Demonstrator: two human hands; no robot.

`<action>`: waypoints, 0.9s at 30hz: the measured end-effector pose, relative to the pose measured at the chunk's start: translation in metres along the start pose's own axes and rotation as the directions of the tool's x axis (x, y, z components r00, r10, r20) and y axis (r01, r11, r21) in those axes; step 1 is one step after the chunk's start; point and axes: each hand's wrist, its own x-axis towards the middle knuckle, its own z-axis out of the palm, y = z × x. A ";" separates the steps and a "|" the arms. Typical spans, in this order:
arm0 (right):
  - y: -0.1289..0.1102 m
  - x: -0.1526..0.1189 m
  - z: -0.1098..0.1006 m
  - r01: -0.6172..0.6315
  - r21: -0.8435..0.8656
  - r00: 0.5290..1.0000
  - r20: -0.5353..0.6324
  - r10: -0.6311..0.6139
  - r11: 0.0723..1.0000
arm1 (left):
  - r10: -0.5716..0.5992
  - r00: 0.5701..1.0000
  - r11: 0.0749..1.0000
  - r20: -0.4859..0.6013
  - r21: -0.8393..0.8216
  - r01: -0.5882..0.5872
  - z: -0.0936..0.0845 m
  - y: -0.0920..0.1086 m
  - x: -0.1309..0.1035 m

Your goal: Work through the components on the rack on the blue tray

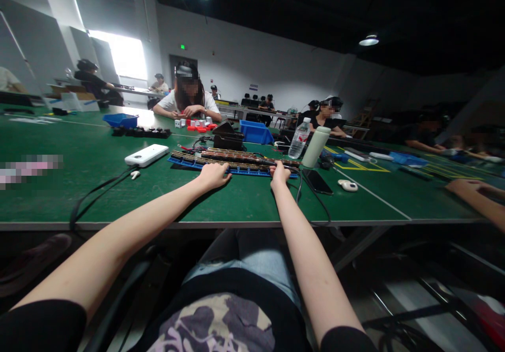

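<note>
Across the green table [221, 204] in front of me lies a long, narrow strip assembly [252, 170], with a blue toothed lower edge and brownish-gold rows above. My left hand [215, 176] rests at its near edge left of the middle, fingers curled onto it. Toward the right end, my right hand [280, 174] is closed with the thumb on top, over a dark part of the same strip assembly. What lies under the fingers of both hands is hidden. More copper-coloured rows [232, 156] run just behind.
Left stands a white power bank [147, 155] with a cable. Right are a green flask [315, 147], water bottle [300, 139], black phone [317, 182] and earbud case [347, 185]. A blue bin [255, 132] is behind; a person [188, 99] sits opposite with red and white pieces.
</note>
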 end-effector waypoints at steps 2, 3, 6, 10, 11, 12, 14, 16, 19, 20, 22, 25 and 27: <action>0.000 0.000 0.000 0.001 0.004 1.000 0.009 -0.001 1.000 | -0.003 1.000 1.000 0.004 0.010 0.003 -0.001 0.000 0.000; -0.001 -0.001 0.000 -0.002 0.007 1.000 0.011 0.002 1.000 | -0.004 1.000 1.000 0.007 0.014 0.004 -0.001 0.001 -0.001; -0.002 -0.003 0.000 -0.028 0.014 1.000 -0.011 0.028 1.000 | -0.005 1.000 1.000 0.011 0.017 0.005 -0.002 0.001 -0.002; -0.005 -0.006 -0.001 -0.061 0.014 0.998 -0.032 0.061 0.998 | 0.001 1.000 1.000 0.010 0.028 -0.002 -0.002 0.002 -0.002; -0.006 -0.007 -0.001 -0.063 0.014 0.997 -0.033 0.063 0.998 | 0.002 1.000 1.000 0.010 0.030 -0.002 -0.001 0.001 -0.002; -0.006 -0.007 -0.001 -0.062 0.015 0.998 -0.033 0.062 0.998 | 0.002 1.000 1.000 0.010 0.029 -0.002 -0.001 0.001 -0.002; -0.007 -0.007 -0.001 -0.053 0.021 0.998 -0.027 0.054 0.998 | 0.001 1.000 1.000 0.010 0.026 -0.002 0.000 0.001 -0.001; -0.007 -0.007 -0.001 -0.044 0.025 0.999 -0.015 0.045 0.999 | 0.001 1.000 1.000 0.009 0.021 -0.001 0.001 0.001 0.000; -0.007 -0.007 -0.002 -0.054 0.027 0.998 -0.015 0.054 0.998 | 0.004 1.000 1.000 0.009 0.017 -0.004 0.000 0.000 0.000; -0.007 -0.007 -0.002 -0.062 0.028 0.998 -0.020 0.063 0.998 | 0.005 1.000 1.000 0.010 0.017 -0.005 0.000 0.000 0.000; -0.007 -0.007 -0.002 -0.075 0.028 0.997 -0.028 0.076 0.997 | 0.003 1.000 1.000 0.010 0.017 -0.003 0.000 0.000 0.000; -0.008 -0.008 -0.002 -0.072 0.018 0.997 -0.027 0.072 0.997 | -0.002 1.000 1.000 0.009 0.014 0.002 0.000 0.000 0.000; -0.009 -0.008 -0.002 -0.058 0.009 0.998 -0.020 0.059 0.998 | -0.003 1.000 1.000 0.008 0.014 0.003 0.000 0.000 0.000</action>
